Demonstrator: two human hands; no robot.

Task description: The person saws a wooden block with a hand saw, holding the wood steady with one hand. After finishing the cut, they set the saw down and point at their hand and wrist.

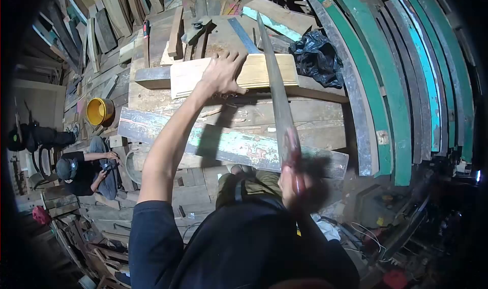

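Observation:
A pale wooden board (188, 76) lies crosswise on the workbench on top of darker timber. My left hand (222, 75) clamps it from above, fingers over the far edge and thumb along the near edge. My right hand (291, 184) is closed round the red handle of a handsaw (279, 93), close in front of my body. The saw's long blade points away from me and crosses over the board near its right end. Blur covers part of the right hand and handle.
A weathered painted plank (234, 145) lies along the bench's near side. Beyond the board are a black plastic bag (317, 57) and a metal rule (244, 35). Green planks (373, 70) stand at right. At left are a yellow bucket (99, 111) and a seated person (84, 172).

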